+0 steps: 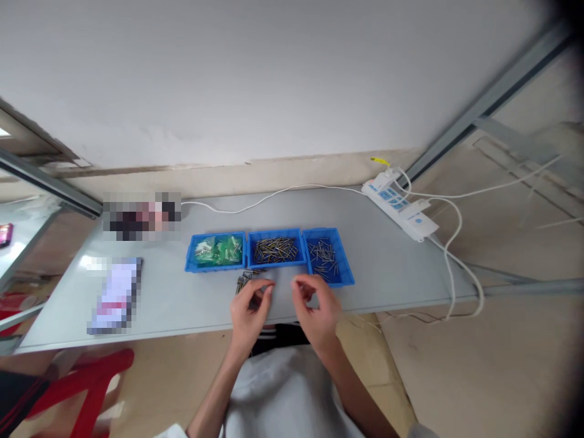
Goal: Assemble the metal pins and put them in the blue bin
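Over the front of the grey table, my left hand is closed in a pinch, thumb against fingertips. Beside it my right hand makes a similar pinch, a small gap apart from the left. Whatever either pinch holds is too small to make out. A small pile of thin metal pins lies on the table just behind my left hand. Farther back, a blue tray contains many brass-and-dark thin metal pieces. The blue tray behind my right hand has loose silvery pins. In the left blue tray are pale pieces and green plastic.
A white power strip with plugs and cables sits at the back right. A white cable runs along the back of the table. Blurred-out items lie at the left. A red stool stands below, left.
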{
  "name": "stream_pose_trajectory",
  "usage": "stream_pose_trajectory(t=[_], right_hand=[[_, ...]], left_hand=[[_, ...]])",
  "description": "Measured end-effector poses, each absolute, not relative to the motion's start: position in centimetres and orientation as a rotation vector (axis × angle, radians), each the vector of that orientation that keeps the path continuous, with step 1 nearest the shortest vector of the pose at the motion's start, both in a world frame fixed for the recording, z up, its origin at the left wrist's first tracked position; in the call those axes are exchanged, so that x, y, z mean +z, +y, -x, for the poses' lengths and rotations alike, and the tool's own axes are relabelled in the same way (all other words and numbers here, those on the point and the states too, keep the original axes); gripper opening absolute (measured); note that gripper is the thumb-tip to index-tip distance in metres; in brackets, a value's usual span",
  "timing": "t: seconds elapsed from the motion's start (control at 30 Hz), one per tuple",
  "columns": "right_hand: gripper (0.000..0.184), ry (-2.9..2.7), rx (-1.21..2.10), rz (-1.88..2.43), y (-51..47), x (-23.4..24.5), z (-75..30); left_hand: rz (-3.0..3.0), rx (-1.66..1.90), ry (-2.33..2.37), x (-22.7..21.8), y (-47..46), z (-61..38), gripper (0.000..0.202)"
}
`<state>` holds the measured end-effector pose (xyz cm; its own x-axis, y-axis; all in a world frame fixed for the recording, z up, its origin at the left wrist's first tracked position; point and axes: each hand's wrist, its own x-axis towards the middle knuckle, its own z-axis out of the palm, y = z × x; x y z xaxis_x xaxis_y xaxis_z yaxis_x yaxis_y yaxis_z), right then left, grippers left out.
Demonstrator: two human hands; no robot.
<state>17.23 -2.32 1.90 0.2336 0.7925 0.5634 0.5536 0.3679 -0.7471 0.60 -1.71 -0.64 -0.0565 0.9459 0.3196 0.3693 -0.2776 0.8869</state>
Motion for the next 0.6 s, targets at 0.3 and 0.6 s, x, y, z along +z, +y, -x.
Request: stream_pose_trajectory(t=[0.3, 0.6], right_hand=[[0.016, -1.402, 0.084, 1.491, -1.5, 5.2, -19.9], [0.018, -1.905, 0.403, 1.432, 0.2, -0.6, -13.8]], left_hand=[[-1.215, 1.595, 1.507, -1.2, -2.8, -0.5, 0.034], [-1.061, 1.662, 1.455, -0.8, -2.5, -0.6, 0.036]])
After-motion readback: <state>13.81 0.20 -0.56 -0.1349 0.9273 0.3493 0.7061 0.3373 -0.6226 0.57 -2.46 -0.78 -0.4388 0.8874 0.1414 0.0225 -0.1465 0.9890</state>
